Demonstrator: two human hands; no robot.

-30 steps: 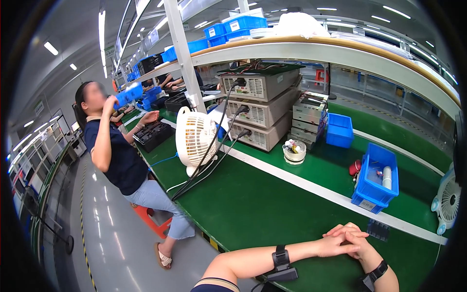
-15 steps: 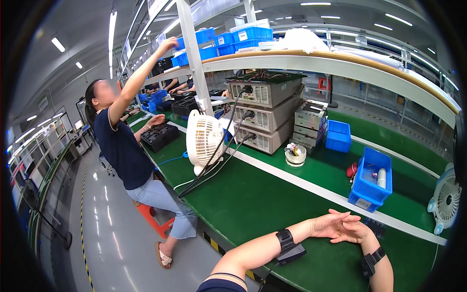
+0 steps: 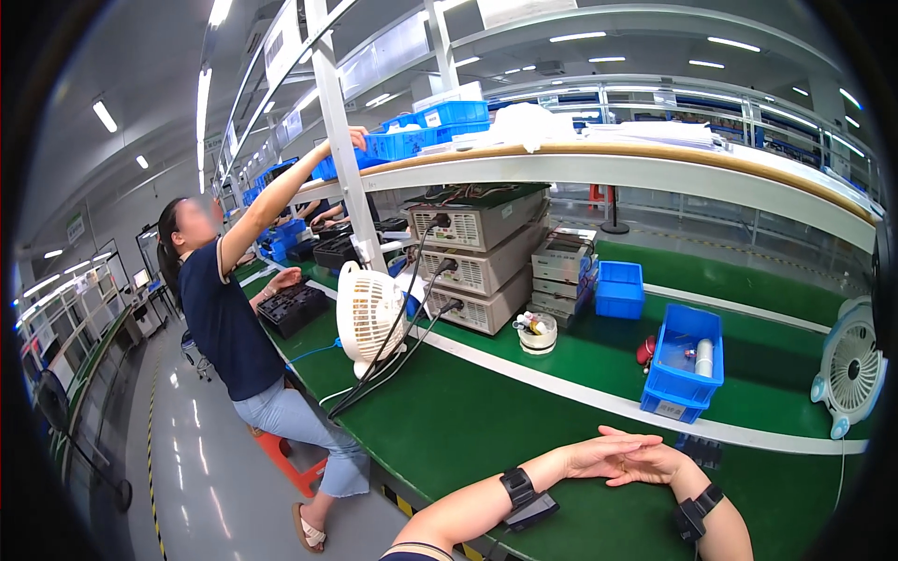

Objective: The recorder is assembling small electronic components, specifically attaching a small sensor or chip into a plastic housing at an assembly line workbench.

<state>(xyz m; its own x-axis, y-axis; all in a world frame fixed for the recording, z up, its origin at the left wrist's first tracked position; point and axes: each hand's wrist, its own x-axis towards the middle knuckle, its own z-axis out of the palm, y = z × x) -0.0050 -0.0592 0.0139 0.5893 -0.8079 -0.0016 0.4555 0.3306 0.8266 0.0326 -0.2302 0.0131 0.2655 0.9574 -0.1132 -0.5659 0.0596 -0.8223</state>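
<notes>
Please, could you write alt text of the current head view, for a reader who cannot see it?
A person's left hand and right hand meet, apparently empty, over a green workbench. Beyond stand a white fan, stacked grey equipment and blue bins; at left, a co-worker reaches up toward a shelf.

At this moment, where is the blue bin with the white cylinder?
In the head view, the blue bin is right of centre, beyond the right hand, with a red object just to its left and a fan farther right.
</notes>
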